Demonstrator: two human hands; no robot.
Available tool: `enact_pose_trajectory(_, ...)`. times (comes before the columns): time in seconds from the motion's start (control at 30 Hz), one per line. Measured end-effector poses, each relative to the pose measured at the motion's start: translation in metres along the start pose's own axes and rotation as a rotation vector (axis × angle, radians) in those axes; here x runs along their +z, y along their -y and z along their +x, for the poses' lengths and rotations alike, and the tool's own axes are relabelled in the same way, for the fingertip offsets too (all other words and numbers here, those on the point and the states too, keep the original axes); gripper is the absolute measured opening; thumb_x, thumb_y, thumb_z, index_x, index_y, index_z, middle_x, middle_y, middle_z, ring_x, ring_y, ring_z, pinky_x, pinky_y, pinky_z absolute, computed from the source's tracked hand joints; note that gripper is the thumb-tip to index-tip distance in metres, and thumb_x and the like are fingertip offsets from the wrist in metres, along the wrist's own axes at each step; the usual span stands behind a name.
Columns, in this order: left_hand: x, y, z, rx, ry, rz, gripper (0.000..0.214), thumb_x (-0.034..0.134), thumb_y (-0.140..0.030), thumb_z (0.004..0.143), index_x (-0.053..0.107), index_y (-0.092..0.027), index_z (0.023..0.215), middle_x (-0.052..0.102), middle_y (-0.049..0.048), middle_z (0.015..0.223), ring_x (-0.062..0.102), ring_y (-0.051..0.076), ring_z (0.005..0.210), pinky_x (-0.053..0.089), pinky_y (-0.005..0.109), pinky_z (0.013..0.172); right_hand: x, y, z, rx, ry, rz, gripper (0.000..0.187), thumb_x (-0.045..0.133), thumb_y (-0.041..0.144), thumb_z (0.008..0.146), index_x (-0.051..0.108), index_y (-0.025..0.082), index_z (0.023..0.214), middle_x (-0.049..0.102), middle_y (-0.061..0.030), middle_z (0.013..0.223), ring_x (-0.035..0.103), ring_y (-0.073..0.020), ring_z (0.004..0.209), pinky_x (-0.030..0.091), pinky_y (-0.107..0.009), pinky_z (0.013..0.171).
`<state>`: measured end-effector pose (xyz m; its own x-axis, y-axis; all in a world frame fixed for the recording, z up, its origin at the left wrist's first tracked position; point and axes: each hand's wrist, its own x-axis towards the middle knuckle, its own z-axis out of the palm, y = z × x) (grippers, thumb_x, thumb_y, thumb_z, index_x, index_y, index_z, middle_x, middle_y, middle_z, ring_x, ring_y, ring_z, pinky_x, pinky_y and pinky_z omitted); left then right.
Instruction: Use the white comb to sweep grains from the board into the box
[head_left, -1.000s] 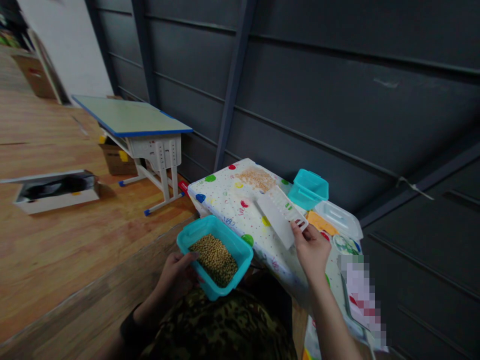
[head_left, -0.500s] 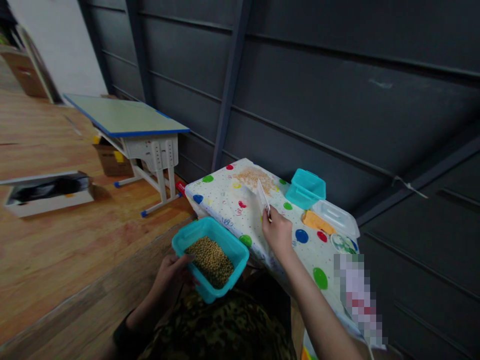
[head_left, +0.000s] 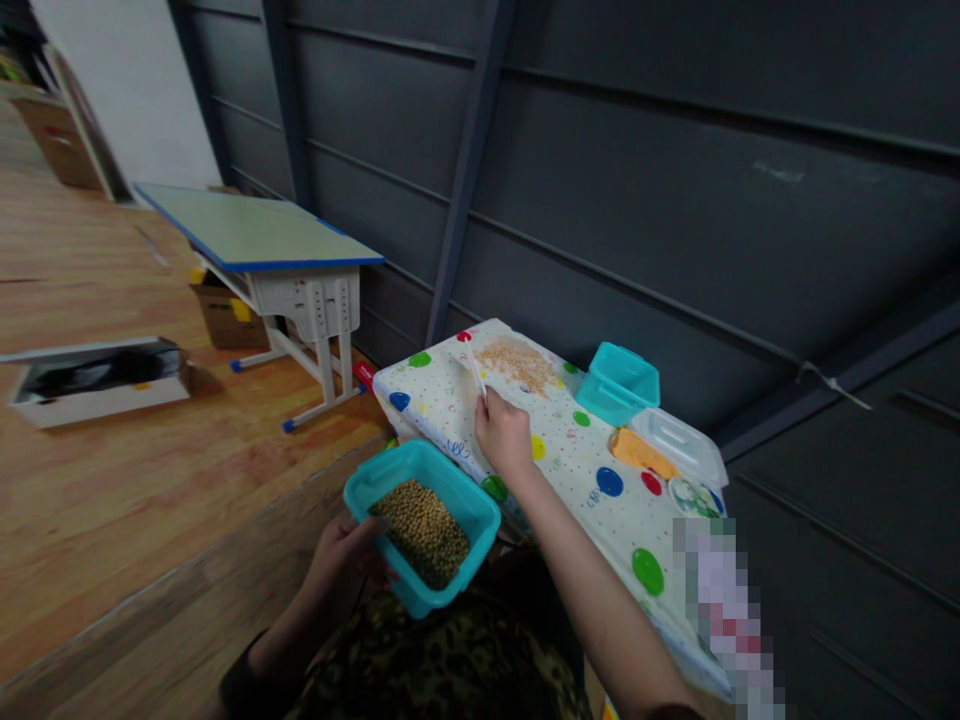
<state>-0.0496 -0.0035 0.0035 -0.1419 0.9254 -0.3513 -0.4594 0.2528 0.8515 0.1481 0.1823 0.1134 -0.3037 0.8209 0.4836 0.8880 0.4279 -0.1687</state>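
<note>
My left hand (head_left: 343, 560) grips the near-left rim of a turquoise plastic container (head_left: 476, 508), thumb over the edge. Inside it lies a layer of small round yellowish-green beans (head_left: 426, 530). The container is held just off the table's front edge. Over the table, my right hand (head_left: 506, 437) is closed on a thin white flat piece, like a card or scraper (head_left: 475, 368), seen nearly edge-on. Beyond it, small pale orange-tan grains (head_left: 519, 362) are spread on the balloon-print tablecloth (head_left: 442, 395).
A second turquoise container (head_left: 619, 385) stands at the table's back right. Near it lie an orange cloth (head_left: 641, 453), a clear lid (head_left: 682, 445) and a round green-and-white item (head_left: 694, 497). A dark panelled wall (head_left: 637, 200) runs behind; a desk (head_left: 262, 230) stands left.
My right hand has moved left across the table with the white flat piece, which is now nearer the table's left side. The left hand and its container have hardly moved.
</note>
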Motion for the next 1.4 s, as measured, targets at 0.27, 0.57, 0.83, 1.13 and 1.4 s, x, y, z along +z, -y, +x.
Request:
enact_pose_trajectory(0.27, 0.001, -0.004, -0.003, -0.057, 0.0, 0.018, 0.047, 0.102, -0.05, 0.073, 0.073, -0.022, 0.048, 0.071, 0.0077, 0.046, 0.066, 0.02, 0.042, 0.057, 0.03, 0.046, -0.009, -0.032, 0.034, 0.103, -0.094, 0.076, 0.029, 0.056, 0.024, 0.112, 0.083, 0.018, 0.105, 0.085, -0.012, 0.086, 0.079, -0.0268, 0.078, 0.049, -0.03, 0.074)
enact_pose_trajectory(0.57, 0.003, -0.002, -0.001, -0.072, -0.011, -0.001, 0.051, 0.105, -0.053, 0.07, 0.072, -0.023, 0.045, 0.07, 0.0079, 0.045, 0.063, 0.02, 0.04, 0.054, 0.03, 0.044, -0.004, -0.05, 0.044, 0.133, -0.054, 0.045, 0.028, 0.058, 0.021, 0.111, 0.085, 0.017, 0.105, 0.087, -0.014, 0.091, 0.08, -0.0276, 0.082, 0.046, -0.03, 0.074)
enact_pose_trajectory(0.83, 0.005, -0.012, -0.009, -0.061, 0.016, 0.022, 0.047, 0.101, -0.048, 0.078, 0.078, -0.021, 0.048, 0.075, 0.011, 0.049, 0.065, 0.02, 0.042, 0.055, 0.029, 0.045, 0.001, -0.053, 0.037, 0.099, 0.003, 0.011, 0.03, 0.056, 0.021, 0.112, 0.086, 0.017, 0.111, 0.089, -0.0133, 0.095, 0.081, -0.0277, 0.084, 0.047, -0.031, 0.074)
enact_pose_trajectory(1.13, 0.004, -0.011, -0.011, -0.079, 0.04, -0.007, 0.043, 0.102, -0.042, 0.078, 0.076, -0.02, 0.051, 0.075, 0.0101, 0.051, 0.067, 0.02, 0.044, 0.057, 0.03, 0.047, 0.004, -0.048, 0.052, 0.033, 0.066, -0.018, 0.03, 0.056, 0.018, 0.114, 0.086, 0.017, 0.116, 0.09, -0.0138, 0.098, 0.083, -0.0277, 0.088, 0.048, -0.03, 0.076)
enact_pose_trajectory(1.4, 0.001, 0.006, 0.003, -0.062, -0.008, -0.019, 0.051, 0.106, -0.057, 0.066, 0.073, -0.022, 0.047, 0.068, 0.0065, 0.043, 0.059, 0.018, 0.037, 0.053, 0.03, 0.04, 0.011, -0.036, 0.043, -0.039, 0.098, -0.014, 0.035, 0.059, 0.019, 0.116, 0.088, 0.017, 0.134, 0.092, -0.0126, 0.1, 0.087, -0.0265, 0.089, 0.054, -0.029, 0.079)
